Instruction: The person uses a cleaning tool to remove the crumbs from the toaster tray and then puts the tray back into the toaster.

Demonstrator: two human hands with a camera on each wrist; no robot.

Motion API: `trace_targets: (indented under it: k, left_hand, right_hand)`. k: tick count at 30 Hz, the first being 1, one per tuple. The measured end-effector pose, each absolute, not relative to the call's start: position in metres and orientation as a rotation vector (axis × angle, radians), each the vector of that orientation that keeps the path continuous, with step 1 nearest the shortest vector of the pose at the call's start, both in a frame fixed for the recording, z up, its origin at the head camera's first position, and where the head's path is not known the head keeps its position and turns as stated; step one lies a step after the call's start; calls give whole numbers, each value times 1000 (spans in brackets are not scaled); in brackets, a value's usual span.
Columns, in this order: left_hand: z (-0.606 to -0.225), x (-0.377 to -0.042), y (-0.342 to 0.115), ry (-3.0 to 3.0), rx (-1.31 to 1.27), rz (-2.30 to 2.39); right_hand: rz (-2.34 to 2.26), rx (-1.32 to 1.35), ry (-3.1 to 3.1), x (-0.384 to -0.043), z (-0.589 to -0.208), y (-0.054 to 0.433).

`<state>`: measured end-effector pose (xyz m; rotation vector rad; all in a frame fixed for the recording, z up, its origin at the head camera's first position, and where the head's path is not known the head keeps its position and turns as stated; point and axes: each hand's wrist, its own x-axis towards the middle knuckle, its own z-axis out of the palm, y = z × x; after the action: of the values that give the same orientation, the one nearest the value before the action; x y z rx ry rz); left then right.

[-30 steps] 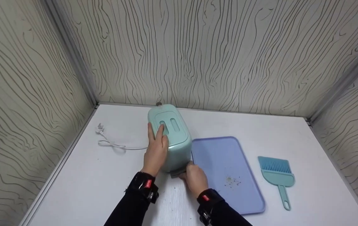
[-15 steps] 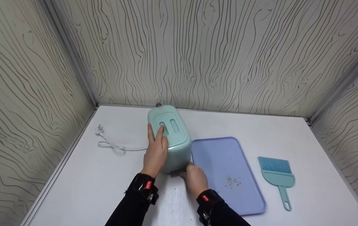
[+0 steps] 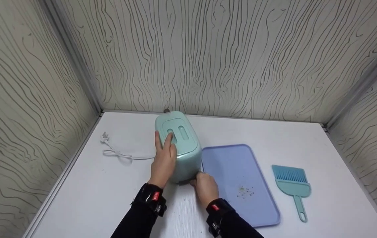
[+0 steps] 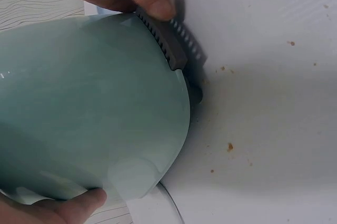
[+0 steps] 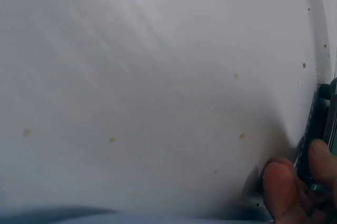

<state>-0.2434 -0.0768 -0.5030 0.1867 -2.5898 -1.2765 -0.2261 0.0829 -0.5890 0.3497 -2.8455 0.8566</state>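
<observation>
A mint-green two-slot toaster (image 3: 188, 165) stands at an angle left of the blue tray. My left hand (image 3: 164, 162) holds its left side and top edge, one finger reaching into the near slot. Low at the toaster's front end, my right hand (image 3: 207, 188) pinches the dark grey ridged edge of a crumb tray (image 4: 163, 39), which lies close against the toaster's bottom rim in the left wrist view. The right wrist view shows the right thumb and fingers (image 5: 280, 187) by the dark underside, partly cut off by the frame.
A blue tray (image 3: 223, 158) with a small heap of crumbs (image 3: 245, 191) lies right of the toaster. Farther right is a teal hand brush (image 3: 294, 188). A white power cord (image 3: 119, 153) extends left. Loose crumbs (image 4: 230, 146) dot the white table. Patterned panels (image 3: 208, 59) enclose the back and sides.
The crumb tray's grey edge has slid farther in under the toaster, the right hand moving slightly with it. The left hand keeps its place on the toaster.
</observation>
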Motion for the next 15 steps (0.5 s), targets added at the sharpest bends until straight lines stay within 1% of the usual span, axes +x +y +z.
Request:
trace_targets:
  k: [15]
  left_hand:
    - [-502, -244, -77, -2594, 201, -1266]
  right_hand:
    - [828, 339, -2851, -233, -585, 82]
